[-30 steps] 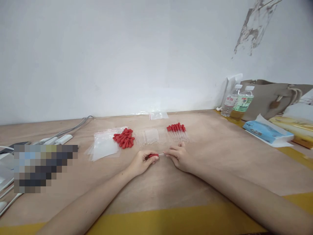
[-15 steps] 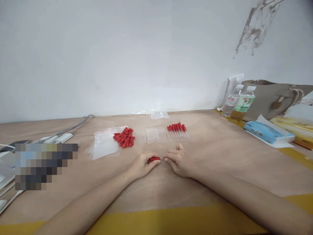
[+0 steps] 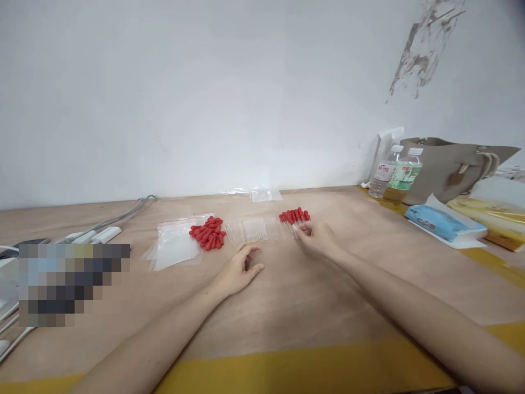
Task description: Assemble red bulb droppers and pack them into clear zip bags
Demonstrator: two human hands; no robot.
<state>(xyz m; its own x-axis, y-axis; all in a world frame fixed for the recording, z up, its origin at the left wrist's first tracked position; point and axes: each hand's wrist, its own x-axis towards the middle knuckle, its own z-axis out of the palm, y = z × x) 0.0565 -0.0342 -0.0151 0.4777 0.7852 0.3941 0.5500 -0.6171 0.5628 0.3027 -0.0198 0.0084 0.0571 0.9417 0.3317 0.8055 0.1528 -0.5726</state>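
Since half a second ago, both hands have parted: the right hand (image 3: 315, 236) has reached out toward one o'clock to the row of assembled droppers (image 3: 294, 216), fingers curled at its near edge, though I cannot tell whether it grips one there. The left hand (image 3: 241, 268) rests loosely open and empty on the tabletop (image 3: 287, 306), at six o'clock from the clear glass tubes (image 3: 252, 229). Loose red rubber bulbs (image 3: 208, 231) lie at nine o'clock of those tubes, touching the zip bags (image 3: 174, 243). To do this step well, lay the dropper parallel with its neighbours, bulb end away, without nudging the row.
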